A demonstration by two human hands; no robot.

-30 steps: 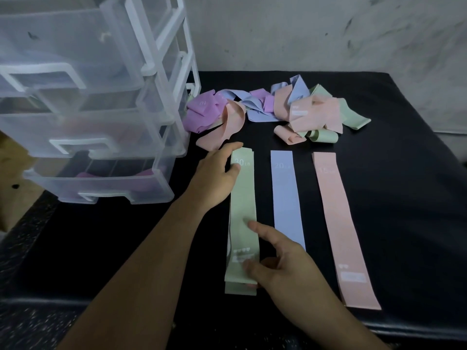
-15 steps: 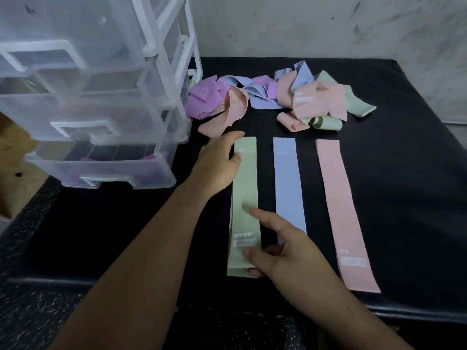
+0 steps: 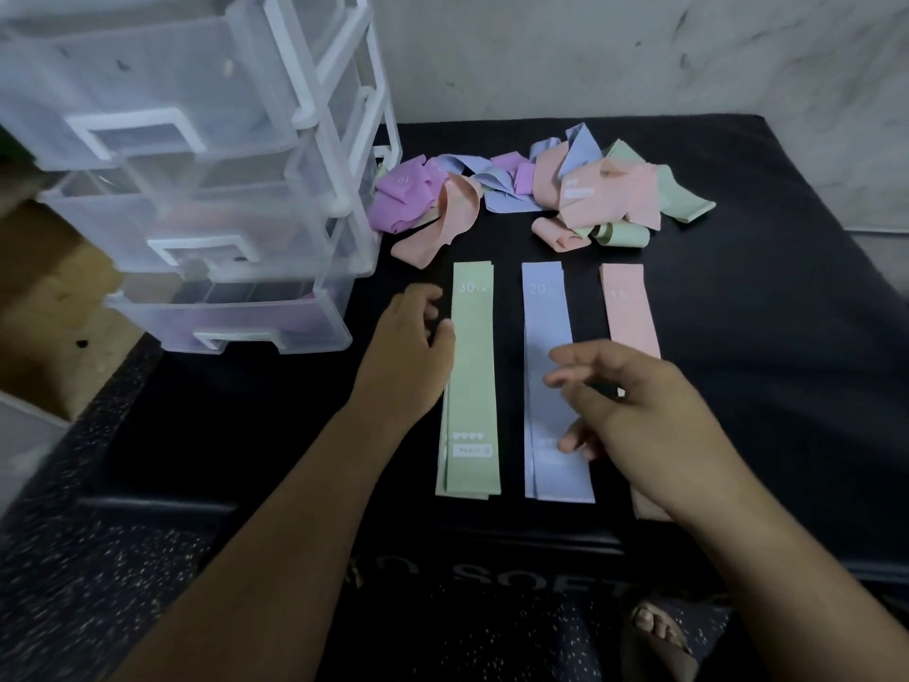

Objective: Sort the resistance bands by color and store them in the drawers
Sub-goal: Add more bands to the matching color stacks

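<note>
Three flat stacks lie side by side on the black mat (image 3: 767, 337): green bands (image 3: 472, 381), blue bands (image 3: 548, 327) and pink bands (image 3: 627, 307). My left hand (image 3: 406, 356) rests beside the green stack's left edge, fingers loosely bent, holding nothing. Blurred and with its fingers spread, my right hand (image 3: 634, 411) hovers above the blue and pink stacks and grips nothing. A tangled pile of purple, blue, pink and green bands (image 3: 541, 189) sits behind the stacks. The clear plastic drawer unit (image 3: 196, 179) stands at the left, its drawers pulled out; purple shows in the bottom drawer (image 3: 256, 322).
A grey wall runs behind the mat. Left of the mat are a wooden surface (image 3: 44, 297) and a speckled dark floor (image 3: 98, 558). A foot (image 3: 659, 632) shows below the mat's front edge.
My right hand lifted off the green stack's near end and moved right, over the blue and pink stacks. My left hand slid slightly back from the green stack's top.
</note>
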